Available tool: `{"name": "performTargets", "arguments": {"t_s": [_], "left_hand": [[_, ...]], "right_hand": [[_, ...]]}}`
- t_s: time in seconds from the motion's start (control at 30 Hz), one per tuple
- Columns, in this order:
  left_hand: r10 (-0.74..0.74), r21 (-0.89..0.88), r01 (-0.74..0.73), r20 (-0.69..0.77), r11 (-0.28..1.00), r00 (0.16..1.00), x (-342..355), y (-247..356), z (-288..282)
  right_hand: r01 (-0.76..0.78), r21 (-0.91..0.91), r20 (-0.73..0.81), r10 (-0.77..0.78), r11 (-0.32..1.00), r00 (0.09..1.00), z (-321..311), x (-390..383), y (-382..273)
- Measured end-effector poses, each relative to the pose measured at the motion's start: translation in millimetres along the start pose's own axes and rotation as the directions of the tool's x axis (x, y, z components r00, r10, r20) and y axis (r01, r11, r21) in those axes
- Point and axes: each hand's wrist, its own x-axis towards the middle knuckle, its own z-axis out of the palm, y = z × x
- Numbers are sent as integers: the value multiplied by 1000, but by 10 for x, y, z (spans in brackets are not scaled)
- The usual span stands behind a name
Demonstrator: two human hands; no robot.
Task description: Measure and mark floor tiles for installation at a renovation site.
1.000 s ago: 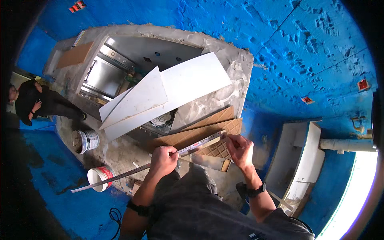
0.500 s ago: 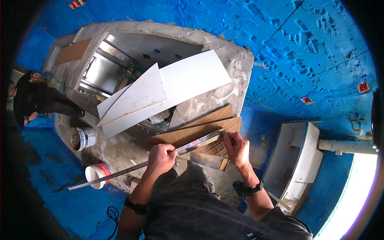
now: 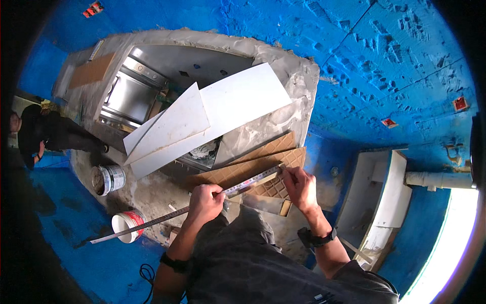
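A long, narrow metal-looking strip (image 3: 167,217) slants across in front of me, from the upper right down to the lower left. Near its right end its face carries printed markings. My left hand (image 3: 205,205) is closed on it about midway. The fingers of my right hand (image 3: 299,187) pinch its right end. The left end sticks out freely past a white-and-red bucket (image 3: 127,226). Just beyond my hands lean brown tiles (image 3: 243,164) with a ridged grid pattern.
White panels (image 3: 238,104) lie across a grey cement counter (image 3: 298,76) with a built-in steel appliance (image 3: 130,96). Left of it stand a second bucket (image 3: 109,180) and another person (image 3: 55,129). At right are a white cabinet frame (image 3: 372,202) and a pipe (image 3: 440,180).
Both hands keep their grip on the strip, which stays nearly still. The view has shifted slightly. The other person's arm at far left has moved a little.
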Motion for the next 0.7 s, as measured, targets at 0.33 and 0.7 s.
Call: {"name": "performTargets", "arguments": {"t_s": [0.33, 0.7], "left_hand": [[-23, 1, 23, 17, 1000, 1000, 11, 19, 0], [-34, 12, 34, -4, 999, 999, -1, 40, -3]], "right_hand": [[-14, -71, 43, 17, 997, 999, -12, 33, 35], [10, -61, 44, -7, 998, 999, -42, 17, 1]]}}
